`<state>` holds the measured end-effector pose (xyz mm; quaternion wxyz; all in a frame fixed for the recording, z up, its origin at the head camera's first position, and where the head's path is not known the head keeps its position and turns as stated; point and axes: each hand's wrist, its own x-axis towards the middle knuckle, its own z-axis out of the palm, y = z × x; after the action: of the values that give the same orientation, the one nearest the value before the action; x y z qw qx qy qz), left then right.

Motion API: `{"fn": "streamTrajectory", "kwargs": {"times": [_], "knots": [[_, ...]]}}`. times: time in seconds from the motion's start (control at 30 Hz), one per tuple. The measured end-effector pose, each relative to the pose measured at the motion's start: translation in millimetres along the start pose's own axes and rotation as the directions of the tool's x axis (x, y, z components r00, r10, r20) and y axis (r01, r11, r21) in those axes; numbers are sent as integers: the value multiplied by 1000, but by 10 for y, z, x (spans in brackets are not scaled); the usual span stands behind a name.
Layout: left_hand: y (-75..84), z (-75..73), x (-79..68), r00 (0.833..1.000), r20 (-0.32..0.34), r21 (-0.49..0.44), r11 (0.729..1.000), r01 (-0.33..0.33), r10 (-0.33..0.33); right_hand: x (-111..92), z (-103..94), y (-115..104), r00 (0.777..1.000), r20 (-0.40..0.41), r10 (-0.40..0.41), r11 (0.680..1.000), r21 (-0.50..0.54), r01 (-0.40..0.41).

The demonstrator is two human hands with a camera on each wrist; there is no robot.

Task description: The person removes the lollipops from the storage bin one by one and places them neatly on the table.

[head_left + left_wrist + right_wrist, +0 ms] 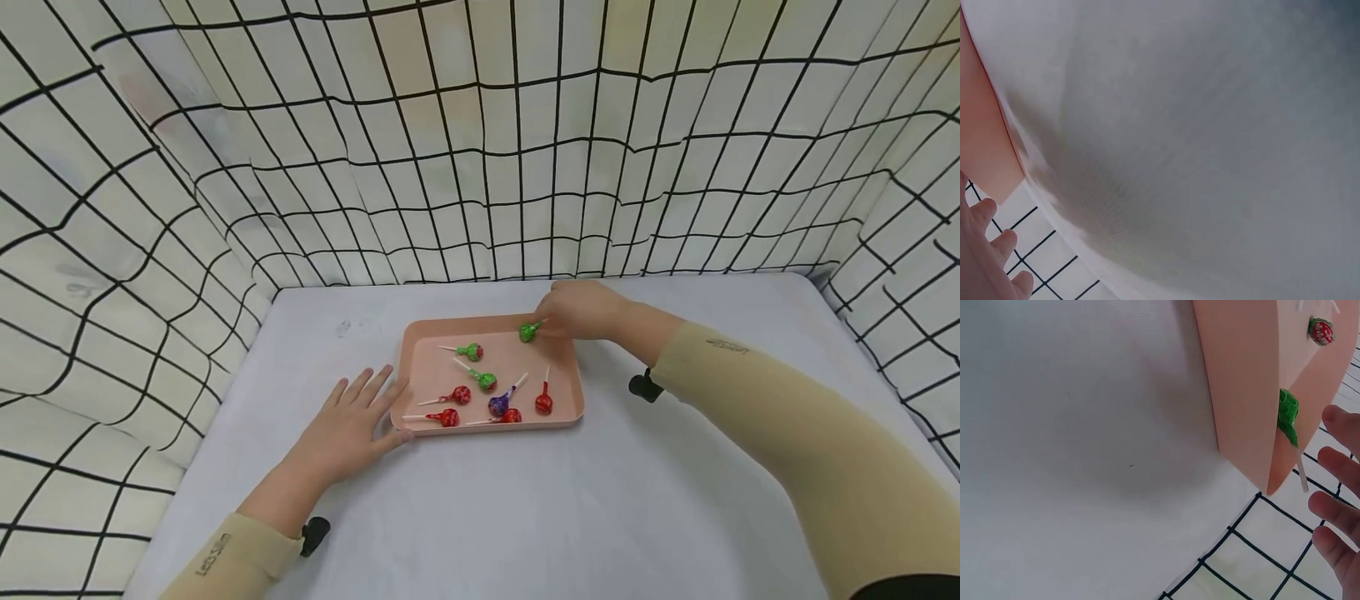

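A pink tray (487,325) on the white table holds several wrapped lollipops. My left hand (352,429) lies spread at the tray's left side, thumb by the near corner, holding nothing. My right hand (583,310) reaches over the far right corner, beside a green lollipop (528,332). In the right wrist view, my fingers (1335,509) are apart and loosely bent near that lollipop's white stick (1302,472), whose end shows free. Two green-and-red lollipops (483,381) lie left of it. Nearer the front are red lollipops (543,403) and a purple lollipop (498,406).
White walls with a black grid (517,179) enclose the table's back and sides. White tabletop (525,508) extends in front of the tray. A small black device (645,386) sits at the right wrist, and another black device (315,535) at the left.
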<state>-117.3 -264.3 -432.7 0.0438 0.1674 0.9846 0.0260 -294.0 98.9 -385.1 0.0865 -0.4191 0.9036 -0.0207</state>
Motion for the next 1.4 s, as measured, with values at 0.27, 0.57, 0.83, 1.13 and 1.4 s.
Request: {"fn": "streamTrajectory", "kwargs": {"times": [0.27, 0.57, 0.83, 1.13, 1.4], "knots": [[10, 7, 4, 1000, 1, -7, 1000, 6, -6, 131, 11, -88, 998, 45, -39, 994, -99, 44], [-8, 35, 6, 1000, 0, -12, 1000, 16, -16, 243, 57, -171, 993, 115, 39, 989, -148, -22], [-10, 14, 8, 1000, 10, -11, 1000, 23, -23, 272, 71, -170, 990, 131, 53, 990, -140, -35], [-7, 9, 12, 999, 22, -7, 999, 33, -33, 310, 87, -161, 988, 147, 41, 995, -98, -27], [-5, 5, 21, 999, 18, -3, 1000, 31, -30, 347, 120, -129, 987, 149, 52, 997, -62, -43]]}}
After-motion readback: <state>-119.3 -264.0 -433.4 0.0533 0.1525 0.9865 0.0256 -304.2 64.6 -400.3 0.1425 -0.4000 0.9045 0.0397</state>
